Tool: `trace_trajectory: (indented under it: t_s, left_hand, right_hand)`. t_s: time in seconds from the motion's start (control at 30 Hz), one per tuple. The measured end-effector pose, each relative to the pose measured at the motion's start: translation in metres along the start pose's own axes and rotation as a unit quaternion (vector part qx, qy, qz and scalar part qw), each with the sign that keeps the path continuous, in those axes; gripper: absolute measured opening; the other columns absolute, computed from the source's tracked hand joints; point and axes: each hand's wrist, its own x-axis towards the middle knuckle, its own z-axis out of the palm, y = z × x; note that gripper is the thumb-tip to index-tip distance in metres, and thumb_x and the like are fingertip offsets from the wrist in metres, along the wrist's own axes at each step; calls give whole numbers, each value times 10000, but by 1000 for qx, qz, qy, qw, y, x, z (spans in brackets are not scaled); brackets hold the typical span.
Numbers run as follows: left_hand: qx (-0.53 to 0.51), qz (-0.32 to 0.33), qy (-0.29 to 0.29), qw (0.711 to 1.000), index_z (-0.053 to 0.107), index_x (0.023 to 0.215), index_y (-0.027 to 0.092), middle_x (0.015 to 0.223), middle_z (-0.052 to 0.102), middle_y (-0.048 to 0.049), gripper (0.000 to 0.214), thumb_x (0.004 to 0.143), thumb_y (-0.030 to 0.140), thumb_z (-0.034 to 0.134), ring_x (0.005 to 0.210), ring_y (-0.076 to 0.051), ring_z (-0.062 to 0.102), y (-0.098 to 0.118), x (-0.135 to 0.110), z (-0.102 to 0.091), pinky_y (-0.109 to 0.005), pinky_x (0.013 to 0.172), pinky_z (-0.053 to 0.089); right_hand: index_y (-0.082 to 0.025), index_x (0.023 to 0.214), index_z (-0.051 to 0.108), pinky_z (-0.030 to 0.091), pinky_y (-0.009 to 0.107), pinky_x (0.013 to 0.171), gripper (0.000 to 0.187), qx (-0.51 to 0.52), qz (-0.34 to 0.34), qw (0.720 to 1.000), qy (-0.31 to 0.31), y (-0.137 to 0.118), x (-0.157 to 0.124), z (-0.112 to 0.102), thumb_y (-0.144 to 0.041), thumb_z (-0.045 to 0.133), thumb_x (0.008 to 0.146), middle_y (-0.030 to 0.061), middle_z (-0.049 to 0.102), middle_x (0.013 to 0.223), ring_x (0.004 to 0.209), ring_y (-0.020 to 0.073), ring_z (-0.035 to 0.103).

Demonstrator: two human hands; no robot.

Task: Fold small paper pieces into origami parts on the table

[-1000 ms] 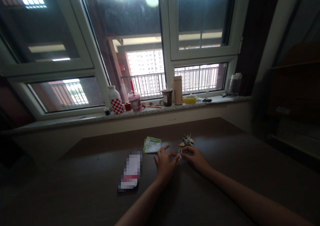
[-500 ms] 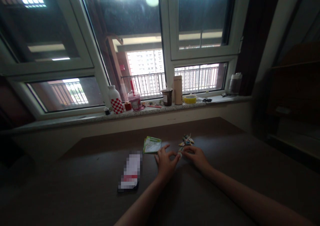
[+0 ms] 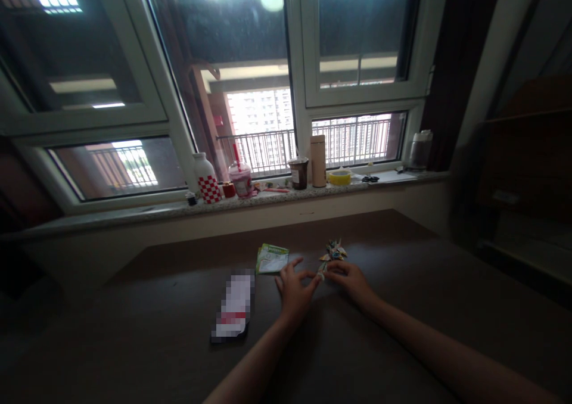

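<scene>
Thumb and forefinger of my left hand (image 3: 295,289) pinch one side of a small folded paper piece (image 3: 322,270), pale with some green. The other side is pinched by my right hand (image 3: 351,280). Fingers hide much of the piece, so its shape is unclear. Just behind my right hand lies a spiky folded-paper figure (image 3: 334,251) in mixed colours. To the left of my hands is a short stack of green-and-white paper sheets (image 3: 272,258). Nearer to me on that side rests a phone-shaped object (image 3: 233,305), its face blurred out.
All this lies on a dark brown table (image 3: 147,308). Behind it, the stone windowsill (image 3: 268,200) carries a checkered bottle (image 3: 206,179), a pink drink cup (image 3: 240,179), a brown cup (image 3: 298,173), a tan flask (image 3: 318,161), yellow tape (image 3: 339,178) and scissors (image 3: 370,179).
Both hands stay nearly in place. My left thumb and forefinger have shifted slightly on the small paper piece, and a little more of it shows between my fingers.
</scene>
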Motion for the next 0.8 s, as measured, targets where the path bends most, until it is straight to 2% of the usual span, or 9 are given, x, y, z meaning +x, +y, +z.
trace_trajectory:
  t_s: [0.13, 0.27, 0.43, 0.8]
  left_hand:
    - [-3, 3, 18, 1000, 762, 797, 299, 1359, 546, 3, 134, 785, 402, 677, 1302, -277, 406, 0, 0, -1, -482, 1117, 264]
    - [-8, -1, 20, 1000, 764, 804, 302, 1361, 545, 5, 133, 779, 401, 680, 1302, -279, 407, 0, 1, 0, -477, 1117, 267]
    - [-12, -2, 25, 1000, 761, 782, 301, 1354, 548, 7, 132, 782, 403, 677, 1295, -275, 417, 0, 0, 0, -481, 1128, 255]
    - [-2, -7, 6, 1000, 765, 828, 316, 1376, 532, 4, 164, 786, 443, 671, 1314, -279, 398, 0, 0, 1, -499, 1140, 219]
  right_hand:
    - [-189, 910, 738, 496, 436, 928, 461, -32, -16, 999, 2, 3, 0, 1, -556, 762, 633, 95, 757, 956, 941, 277, 687]
    - [-199, 793, 753, 457, 440, 965, 378, -121, -64, 990, 20, 6, 1, 1, -564, 710, 702, 88, 756, 919, 968, 269, 663]
    - [-215, 769, 747, 435, 419, 963, 318, -150, -105, 983, 3, 7, 2, -1, -520, 657, 779, 72, 746, 913, 960, 249, 646]
    - [-221, 778, 742, 398, 414, 964, 316, -198, -105, 975, 5, 9, 1, 0, -512, 625, 815, 67, 691, 916, 986, 244, 593]
